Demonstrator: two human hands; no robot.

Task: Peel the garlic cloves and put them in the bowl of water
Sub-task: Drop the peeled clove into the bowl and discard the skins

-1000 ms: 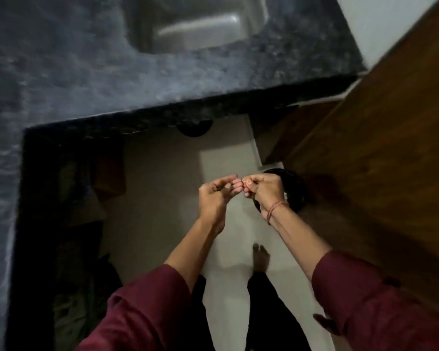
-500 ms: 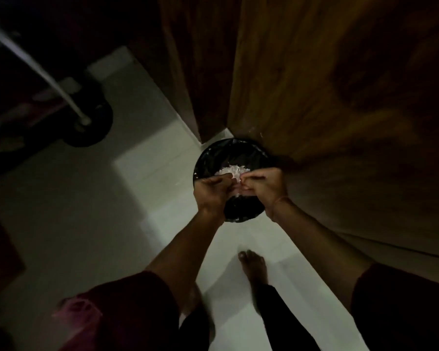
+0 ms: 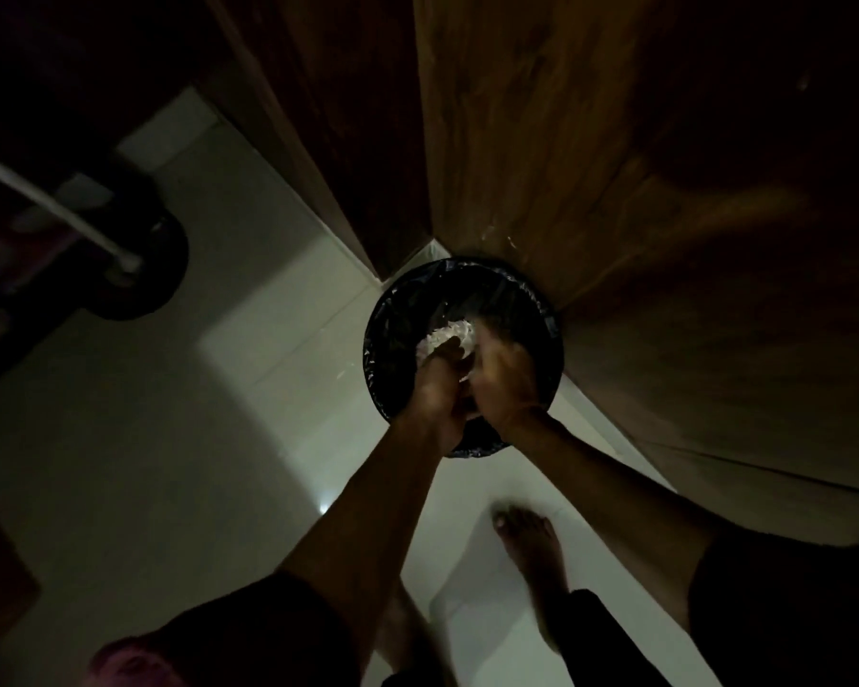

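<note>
Both hands hang close together over a round black bin (image 3: pixel 393 309) lined with a black bag, which stands on the floor. My left hand (image 3: pixel 435 389) and my right hand (image 3: pixel 509 384) touch side by side, fingers pointing down into the bin. A pale heap of garlic skins (image 3: pixel 447 335) lies inside, just beyond my fingertips. The picture is dim and both hands are blurred, so their grip does not show. No garlic clove or bowl of water is in view.
A brown wooden cabinet (image 3: pixel 616 190) rises right behind the bin. The floor is pale tile (image 3: pixel 219 438). My bare foot (image 3: pixel 529 542) stands below the bin. A white pole on a dark round base (image 3: pixel 135 270) is at the left.
My view swung from the dark counter and sink down to the bin. Both hands dropped lower, from above the rim to inside the bin's mouth.
</note>
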